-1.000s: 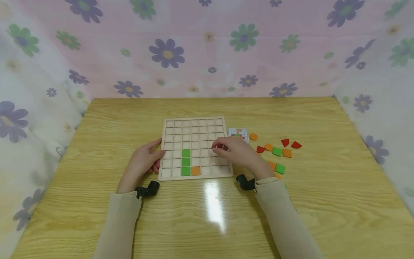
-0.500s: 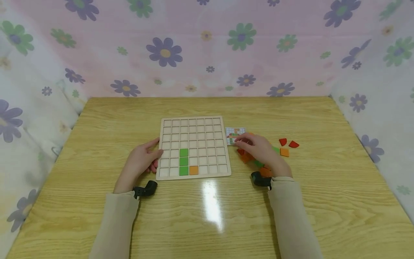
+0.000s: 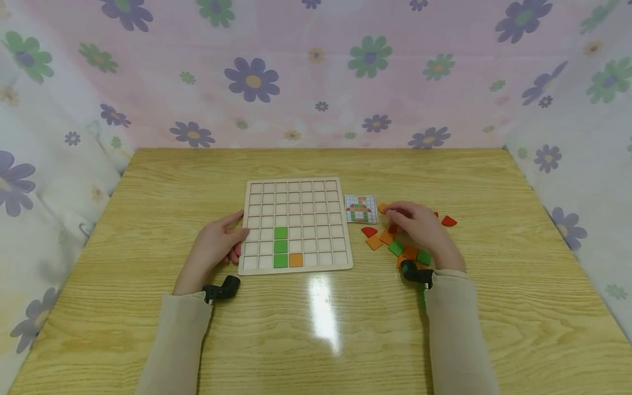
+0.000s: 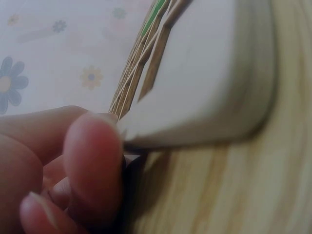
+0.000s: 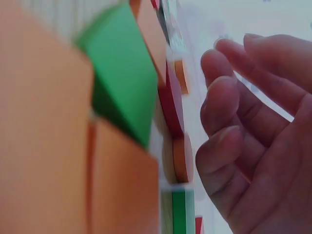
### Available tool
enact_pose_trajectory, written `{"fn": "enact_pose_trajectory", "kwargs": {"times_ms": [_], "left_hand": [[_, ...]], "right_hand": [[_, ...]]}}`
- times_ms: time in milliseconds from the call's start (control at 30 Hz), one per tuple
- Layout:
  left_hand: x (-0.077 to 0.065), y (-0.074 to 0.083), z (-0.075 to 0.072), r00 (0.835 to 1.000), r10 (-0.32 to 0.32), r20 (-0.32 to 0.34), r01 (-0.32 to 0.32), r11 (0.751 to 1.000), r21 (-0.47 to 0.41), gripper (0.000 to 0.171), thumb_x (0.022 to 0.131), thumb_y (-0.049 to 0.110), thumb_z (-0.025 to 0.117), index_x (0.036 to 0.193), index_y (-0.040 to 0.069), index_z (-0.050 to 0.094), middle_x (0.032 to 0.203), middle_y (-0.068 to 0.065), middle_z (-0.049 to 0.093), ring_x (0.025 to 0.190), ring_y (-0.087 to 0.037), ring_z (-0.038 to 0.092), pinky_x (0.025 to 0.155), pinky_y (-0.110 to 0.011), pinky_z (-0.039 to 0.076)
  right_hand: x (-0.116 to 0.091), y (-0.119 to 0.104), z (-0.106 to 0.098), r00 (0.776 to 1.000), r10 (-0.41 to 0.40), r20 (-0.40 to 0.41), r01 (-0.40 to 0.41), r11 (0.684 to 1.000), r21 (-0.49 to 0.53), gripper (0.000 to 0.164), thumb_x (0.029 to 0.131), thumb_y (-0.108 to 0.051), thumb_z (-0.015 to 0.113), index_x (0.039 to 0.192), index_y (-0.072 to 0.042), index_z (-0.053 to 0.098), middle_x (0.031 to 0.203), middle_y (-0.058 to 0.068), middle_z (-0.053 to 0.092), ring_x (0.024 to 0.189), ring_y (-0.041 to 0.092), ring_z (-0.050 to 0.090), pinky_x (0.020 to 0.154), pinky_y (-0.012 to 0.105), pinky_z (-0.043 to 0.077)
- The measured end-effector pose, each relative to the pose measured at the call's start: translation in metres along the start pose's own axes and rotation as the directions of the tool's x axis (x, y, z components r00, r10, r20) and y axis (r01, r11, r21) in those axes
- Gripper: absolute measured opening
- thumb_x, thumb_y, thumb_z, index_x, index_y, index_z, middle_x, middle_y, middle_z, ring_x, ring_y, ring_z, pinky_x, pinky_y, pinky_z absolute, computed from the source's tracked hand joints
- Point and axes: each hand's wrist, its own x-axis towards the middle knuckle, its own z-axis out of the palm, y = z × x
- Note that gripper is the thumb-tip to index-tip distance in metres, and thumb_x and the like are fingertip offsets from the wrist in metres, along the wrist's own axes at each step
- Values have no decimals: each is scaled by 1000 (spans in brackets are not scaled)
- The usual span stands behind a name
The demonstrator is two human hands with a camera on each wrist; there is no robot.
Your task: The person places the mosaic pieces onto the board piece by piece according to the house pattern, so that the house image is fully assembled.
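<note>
A wooden grid board lies on the table, three green square tiles in one column and an orange square tile beside the lowest. My left hand holds the board's left edge; in the left wrist view the thumb is against the board's corner. To the right, my right hand hovers over the loose pieces, fingers loosely bent. The right wrist view shows nothing between its fingertips. An orange round piece is just beyond its fingertips in the head view.
A printed pattern card lies between board and loose pieces. Nearby are a red quarter-round piece, an orange square, a green square and several more, partly hidden by my right hand. A floral cloth hangs behind the table.
My right hand has moved from over the board's right side, past the card, to the loose pieces. The left hand stays at the board's edge, and the tiles on the board are unchanged.
</note>
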Motion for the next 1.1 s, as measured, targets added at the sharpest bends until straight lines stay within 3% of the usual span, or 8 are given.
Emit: {"fn": "enact_pose_trajectory", "kwargs": {"times_ms": [367,700,933,1100], "left_hand": [[0,1,0,1000,-18,9,18,1000,-24,59,86,40,55,139,31,31,58,-10,59,47,-23,58,44,-32,46],[1,-2,0,1000,-12,5,12,1000,-23,59,86,41,55,139,31,31,57,-10,58,46,-22,58,43,-32,45],[2,-2,1,1000,-8,6,9,1000,-19,59,87,41,55,139,31,31,57,-10,58,46,-22,58,43,-32,45],[2,-3,0,1000,0,8,0,1000,-26,58,87,40,55,139,30,31,57,-10,59,46,-23,58,43,-33,46]], "right_hand": [[-5,19,-17,1000,12,-23,-13,1000,-20,43,92,-45,41,116,-14,59,96,9,59,84,24,49,79,38,38],[-15,35,-28,997,65,-43,-67,997,-49,44,92,-45,41,120,-13,54,93,11,56,72,25,49,64,33,41],[-21,38,-34,995,84,-47,-88,993,-75,47,93,-43,40,121,-8,53,113,14,54,88,26,48,77,38,39],[-20,39,-37,993,104,-52,-107,992,-63,46,92,-43,41,120,-8,53,115,15,53,93,28,47,82,42,38]]}}
